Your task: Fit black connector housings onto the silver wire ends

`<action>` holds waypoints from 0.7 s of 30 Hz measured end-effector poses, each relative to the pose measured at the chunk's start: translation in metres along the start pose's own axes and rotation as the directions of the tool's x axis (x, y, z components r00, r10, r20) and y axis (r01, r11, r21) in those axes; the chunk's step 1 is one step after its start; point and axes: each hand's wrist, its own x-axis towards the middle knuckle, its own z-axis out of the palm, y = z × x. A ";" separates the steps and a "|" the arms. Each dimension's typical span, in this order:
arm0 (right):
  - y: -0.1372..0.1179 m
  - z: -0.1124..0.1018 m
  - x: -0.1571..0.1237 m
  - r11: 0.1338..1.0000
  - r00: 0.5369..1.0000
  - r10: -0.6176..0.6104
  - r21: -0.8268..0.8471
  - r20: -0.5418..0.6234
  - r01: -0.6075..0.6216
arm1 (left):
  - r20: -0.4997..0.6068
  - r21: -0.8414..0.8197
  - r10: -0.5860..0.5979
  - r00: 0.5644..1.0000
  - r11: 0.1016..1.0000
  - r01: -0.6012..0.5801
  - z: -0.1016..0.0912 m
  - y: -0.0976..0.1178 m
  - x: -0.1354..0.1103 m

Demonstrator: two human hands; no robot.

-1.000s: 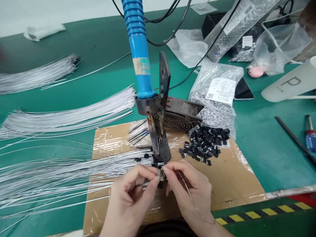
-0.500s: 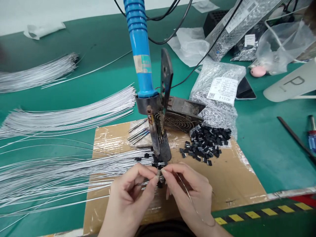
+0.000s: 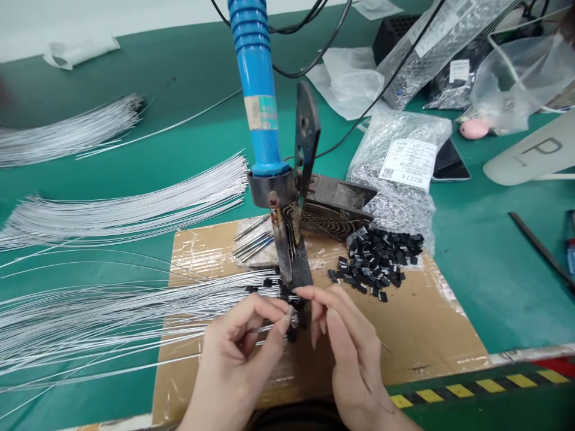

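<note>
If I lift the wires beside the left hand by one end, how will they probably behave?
The wires would probably bend easily but springily, being long, thin and gently curved. They may fan apart or tangle, since they spread loosely and no tie shows.

Green tabletop (image 3: 485, 251), white wall (image 3: 135, 13) behind, yellow-black striped tape (image 3: 490, 385) lower right.

iron handle (image 3: 254, 72): blue | wires (image 3: 202, 296): silvery-white | small pieces (image 3: 381, 257): black | cardboard (image 3: 431, 335): brown | edge tape (image 3: 489, 387): yellow-black striped
</note>
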 end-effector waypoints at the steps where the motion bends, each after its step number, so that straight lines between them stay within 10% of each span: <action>1: 0.000 -0.001 -0.001 1.000 1.000 0.002 -0.016 -0.017 -0.002 | -0.007 0.004 0.006 1.000 1.000 -0.006 0.000 0.000 0.001; 13: -0.001 -0.015 0.006 0.915 0.985 -0.149 -0.391 -0.090 0.102 | -0.063 0.010 0.060 0.996 0.998 -0.060 0.000 -0.001 0.010; 21: -0.003 -0.016 0.013 0.982 0.990 -0.141 -0.120 0.031 0.144 | 0.054 0.088 0.164 0.985 0.982 -0.168 -0.007 -0.003 0.020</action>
